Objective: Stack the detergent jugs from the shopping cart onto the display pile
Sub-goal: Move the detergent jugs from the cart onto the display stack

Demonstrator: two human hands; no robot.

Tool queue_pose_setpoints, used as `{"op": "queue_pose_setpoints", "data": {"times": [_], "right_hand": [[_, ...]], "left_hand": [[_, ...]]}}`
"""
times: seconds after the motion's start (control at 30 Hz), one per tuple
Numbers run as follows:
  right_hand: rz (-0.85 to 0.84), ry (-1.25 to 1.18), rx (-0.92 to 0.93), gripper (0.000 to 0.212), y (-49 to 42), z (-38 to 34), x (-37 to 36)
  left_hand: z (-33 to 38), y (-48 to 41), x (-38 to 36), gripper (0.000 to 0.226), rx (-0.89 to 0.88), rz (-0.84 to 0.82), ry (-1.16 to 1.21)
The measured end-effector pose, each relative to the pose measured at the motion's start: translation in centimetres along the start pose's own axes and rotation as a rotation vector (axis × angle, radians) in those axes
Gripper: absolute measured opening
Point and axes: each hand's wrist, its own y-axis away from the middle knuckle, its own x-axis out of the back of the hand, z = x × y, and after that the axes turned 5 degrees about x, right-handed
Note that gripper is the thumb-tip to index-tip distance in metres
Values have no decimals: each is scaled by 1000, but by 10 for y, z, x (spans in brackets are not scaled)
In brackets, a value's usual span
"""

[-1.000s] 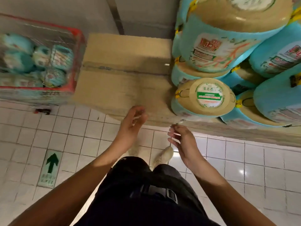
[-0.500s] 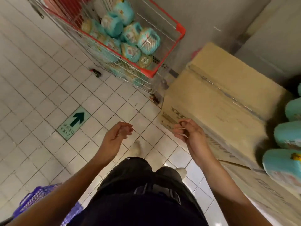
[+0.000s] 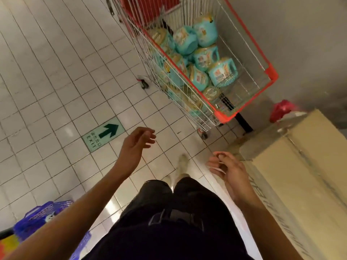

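A wire shopping cart (image 3: 270,71) with a red rim stands ahead, at the upper right. In it lie several turquoise detergent jugs (image 3: 205,57) with tan tops, heaped toward the cart's left side. My left hand (image 3: 136,145) hangs in the air over the tiled floor, short of the cart, its fingers loosely curled and holding nothing. My right hand (image 3: 230,170) is lower right, next to a cardboard box, with curled fingers pinching a thin white strip (image 3: 217,168). The display pile is out of view.
A large cardboard box (image 3: 304,175) fills the right side. A red bag (image 3: 281,109) lies behind it by the grey wall. A green exit arrow sticker (image 3: 103,134) marks the white floor tiles. A blue plastic basket (image 3: 43,220) sits at the lower left.
The view has swung left from the jug pile to the cart, which now appears nearer and more central. Both hands stay raised in front of me, apart, in much the same pose.
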Motion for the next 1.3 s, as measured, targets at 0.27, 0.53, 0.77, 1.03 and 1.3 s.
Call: {"op": "queue_pose_setpoints", "data": {"times": [0.27, 0.53, 0.77, 1.03, 1.3], "right_hand": [[-30, 51, -45, 19, -117, -66, -53], [-146, 86, -21, 22, -233, -162, -113], [-170, 138, -20, 21, -315, -224, -162], [-24, 116, -83, 20, -407, -255, -216], [156, 153, -202, 15, -506, -244, -239]], "left_hand": [[35, -99, 11, 30, 24, 84, 16], [76, -193, 30, 29, 63, 133, -24], [110, -291, 50, 31, 97, 117, 5], [143, -437, 50, 15, 207, -93, -149], [158, -566, 25, 17, 292, -305, -444]]}}
